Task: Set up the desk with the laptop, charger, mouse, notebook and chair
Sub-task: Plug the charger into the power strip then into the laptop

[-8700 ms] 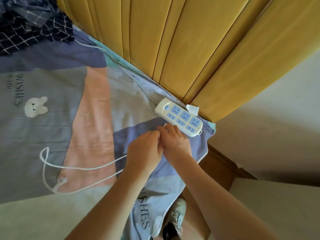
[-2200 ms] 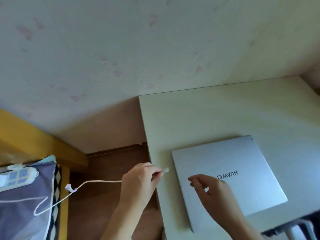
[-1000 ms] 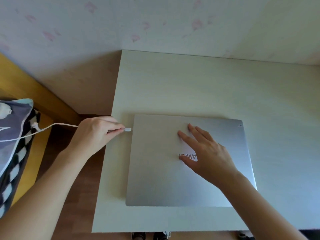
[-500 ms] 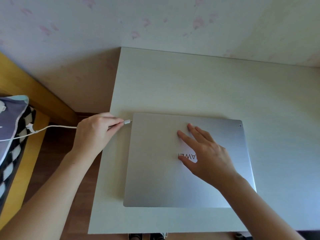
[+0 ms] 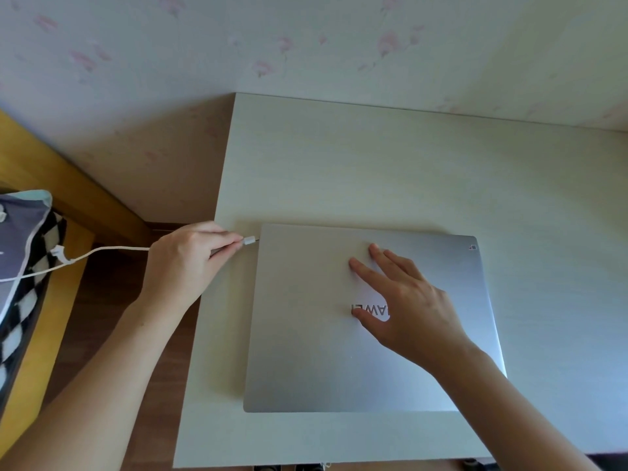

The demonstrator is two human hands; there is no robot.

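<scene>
A closed silver laptop (image 5: 306, 334) lies flat on the pale desk (image 5: 373, 164), near the front left. My right hand (image 5: 404, 300) rests on its lid with straight, spread fingers. My left hand (image 5: 190, 260) pinches the plug of the white charger cable (image 5: 112, 249) at the laptop's left edge, close to the back corner. The plug tip (image 5: 249, 240) touches or enters that edge; I cannot tell which. The cable runs left to the bed.
A bed with a yellow wooden frame (image 5: 68, 198) and a grey and checked cover (image 5: 23, 266) stands to the left. Brown floor shows between bed and desk. A flowered wall (image 5: 306, 45) backs the desk. Shoes peek out under the desk's front edge.
My left hand has carried the cable plug from the bed's power strip to the laptop's left edge. My right hand stays flat on the lid.
</scene>
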